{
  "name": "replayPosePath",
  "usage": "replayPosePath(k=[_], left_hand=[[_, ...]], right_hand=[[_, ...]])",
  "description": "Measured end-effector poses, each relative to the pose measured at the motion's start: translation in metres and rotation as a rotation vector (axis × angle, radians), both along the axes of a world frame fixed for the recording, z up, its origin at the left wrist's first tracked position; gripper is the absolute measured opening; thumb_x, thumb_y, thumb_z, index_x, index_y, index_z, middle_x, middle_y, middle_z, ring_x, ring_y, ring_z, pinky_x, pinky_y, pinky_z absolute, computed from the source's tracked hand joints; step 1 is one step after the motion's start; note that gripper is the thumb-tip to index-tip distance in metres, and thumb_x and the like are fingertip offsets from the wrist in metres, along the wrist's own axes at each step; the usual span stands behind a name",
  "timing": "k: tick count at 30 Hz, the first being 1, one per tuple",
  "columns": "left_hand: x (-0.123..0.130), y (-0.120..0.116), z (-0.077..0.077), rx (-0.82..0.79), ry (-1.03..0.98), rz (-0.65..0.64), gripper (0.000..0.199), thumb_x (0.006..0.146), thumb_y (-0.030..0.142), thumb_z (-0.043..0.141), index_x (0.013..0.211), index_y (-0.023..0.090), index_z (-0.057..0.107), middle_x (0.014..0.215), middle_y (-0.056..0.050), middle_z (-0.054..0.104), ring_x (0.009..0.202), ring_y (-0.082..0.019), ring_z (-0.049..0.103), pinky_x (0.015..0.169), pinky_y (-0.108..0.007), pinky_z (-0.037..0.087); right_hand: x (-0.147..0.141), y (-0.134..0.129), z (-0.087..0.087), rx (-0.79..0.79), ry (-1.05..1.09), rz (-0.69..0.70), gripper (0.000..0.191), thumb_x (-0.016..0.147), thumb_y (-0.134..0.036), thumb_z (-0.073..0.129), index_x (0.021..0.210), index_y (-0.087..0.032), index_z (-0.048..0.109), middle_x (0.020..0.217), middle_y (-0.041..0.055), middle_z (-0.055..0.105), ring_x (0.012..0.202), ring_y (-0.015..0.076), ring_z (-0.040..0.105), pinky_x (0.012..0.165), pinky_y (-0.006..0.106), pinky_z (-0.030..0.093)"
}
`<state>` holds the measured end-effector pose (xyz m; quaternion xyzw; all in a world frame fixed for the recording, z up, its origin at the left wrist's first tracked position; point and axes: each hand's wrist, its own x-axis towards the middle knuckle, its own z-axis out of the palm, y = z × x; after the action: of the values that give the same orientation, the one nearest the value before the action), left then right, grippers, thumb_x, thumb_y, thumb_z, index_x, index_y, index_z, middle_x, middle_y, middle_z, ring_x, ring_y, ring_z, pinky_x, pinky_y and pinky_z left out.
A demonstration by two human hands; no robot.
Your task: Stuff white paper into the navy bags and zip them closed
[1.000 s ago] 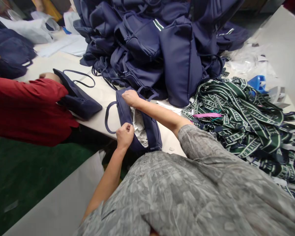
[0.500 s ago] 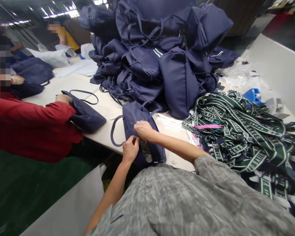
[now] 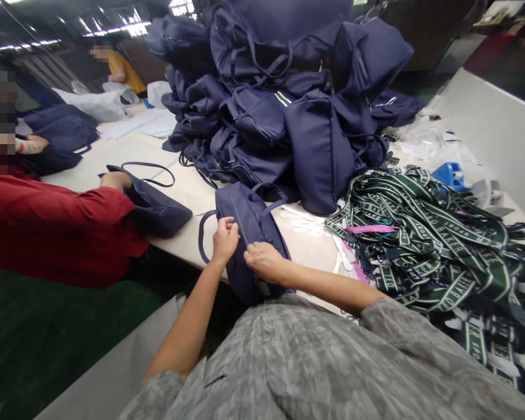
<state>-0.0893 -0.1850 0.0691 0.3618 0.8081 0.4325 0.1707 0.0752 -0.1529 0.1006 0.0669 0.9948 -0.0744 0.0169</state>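
A navy bag (image 3: 240, 201) with two looped handles lies lengthwise before me at the table edge, a zipper running along its top. My right hand (image 3: 266, 261) is closed in a pinch at the zipper, near the bag's close end; the small pull itself is hidden by the fingers. Farther up the zipper, my left hand (image 3: 226, 239) has its fingers curled and pinched together at the bag's left side, beside one handle (image 3: 203, 236). Little of the bag's opening shows now.
A tall heap of navy bags (image 3: 319, 151) rises behind. At right lies a pile of green lettered straps (image 3: 424, 233), with a blue tape dispenser (image 3: 450, 175) beyond. To the left, a co-worker in a red sleeve (image 3: 56, 227) reaches into another navy bag (image 3: 157, 207).
My right hand has moved along the zipper toward my body, and the gap showing pale lining has closed up. My left hand has shifted farther away and slightly left.
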Motion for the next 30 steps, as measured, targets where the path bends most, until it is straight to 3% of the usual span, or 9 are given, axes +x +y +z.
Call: replayPosePath(k=[4,8,12,15,19,22,26,28,30], left_hand=[[-0.016,0.025,-0.001,-0.127,0.225,-0.086,0.024,0.086,0.028,0.055,0.106,0.016,0.059,0.100,-0.008,0.063,0.071,-0.015,0.061,0.086,-0.034,0.051],[-0.012,0.037,-0.009,-0.237,0.360,-0.180,0.023,0.083,0.025,0.061,0.104,0.017,0.061,0.108,-0.010,0.057,0.092,-0.020,0.062,0.095,-0.034,0.048],[-0.003,0.045,-0.009,-0.363,0.409,-0.133,0.024,0.083,0.027,0.062,0.106,0.020,0.059,0.108,-0.010,0.054,0.102,-0.024,0.060,0.094,-0.036,0.048],[-0.004,0.052,-0.009,-0.420,0.419,-0.103,0.019,0.085,0.028,0.060,0.102,0.020,0.059,0.108,-0.010,0.054,0.101,-0.025,0.060,0.093,-0.037,0.048],[-0.018,0.060,-0.012,-0.493,0.417,-0.151,0.013,0.084,0.028,0.060,0.094,0.021,0.060,0.103,-0.010,0.058,0.101,-0.025,0.060,0.092,-0.037,0.047],[-0.032,0.065,-0.011,-0.581,0.388,-0.215,0.008,0.080,0.027,0.062,0.085,0.020,0.060,0.092,-0.008,0.062,0.095,-0.025,0.062,0.089,-0.036,0.047],[-0.040,0.072,-0.006,-0.655,0.330,-0.210,0.020,0.080,0.035,0.063,0.090,0.019,0.058,0.094,-0.010,0.067,0.095,-0.027,0.064,0.088,-0.037,0.048],[-0.038,0.077,-0.005,-0.644,0.338,-0.120,0.035,0.081,0.044,0.061,0.102,0.017,0.056,0.103,-0.014,0.066,0.101,-0.030,0.063,0.090,-0.040,0.047],[-0.033,0.082,-0.006,-0.624,0.366,-0.041,0.046,0.082,0.050,0.059,0.110,0.015,0.053,0.109,-0.018,0.065,0.107,-0.034,0.061,0.093,-0.044,0.046]], right_hand=[[0.037,-0.027,-0.011,-0.070,-0.012,0.044,0.012,0.090,-0.013,0.045,0.089,-0.011,0.057,0.088,0.0127,0.058,0.081,0.0238,0.055,0.067,0.035,0.043],[0.061,-0.032,-0.009,-0.075,-0.023,0.019,0.013,0.091,-0.012,0.044,0.091,-0.012,0.057,0.091,0.0120,0.058,0.083,0.0233,0.054,0.069,0.035,0.043],[0.071,-0.031,-0.010,-0.100,-0.071,0.122,0.018,0.094,-0.013,0.041,0.092,-0.011,0.059,0.089,0.0121,0.058,0.081,0.0240,0.055,0.067,0.036,0.043],[0.075,-0.031,-0.021,-0.144,-0.107,0.190,0.019,0.095,-0.014,0.042,0.092,-0.011,0.060,0.089,0.0113,0.060,0.081,0.0226,0.056,0.065,0.034,0.044],[0.077,-0.028,-0.037,-0.181,-0.117,0.280,0.018,0.095,-0.014,0.045,0.089,-0.012,0.062,0.089,0.0108,0.062,0.079,0.0197,0.057,0.065,0.031,0.044],[0.080,-0.029,-0.039,-0.197,-0.114,0.297,0.019,0.095,-0.014,0.046,0.086,-0.012,0.063,0.086,0.0102,0.062,0.076,0.0184,0.058,0.062,0.030,0.043],[0.089,-0.033,-0.046,-0.245,-0.018,0.203,0.018,0.095,-0.016,0.047,0.087,-0.013,0.062,0.084,0.0087,0.062,0.074,0.0171,0.058,0.059,0.028,0.040],[0.097,-0.038,-0.057,-0.345,0.080,0.063,0.019,0.095,-0.019,0.048,0.084,-0.014,0.062,0.085,0.0079,0.063,0.074,0.0160,0.058,0.060,0.027,0.039],[0.106,-0.045,-0.072,-0.560,0.185,-0.159,0.016,0.093,-0.023,0.054,0.080,-0.015,0.061,0.083,0.0061,0.064,0.074,0.0144,0.059,0.063,0.025,0.040]])
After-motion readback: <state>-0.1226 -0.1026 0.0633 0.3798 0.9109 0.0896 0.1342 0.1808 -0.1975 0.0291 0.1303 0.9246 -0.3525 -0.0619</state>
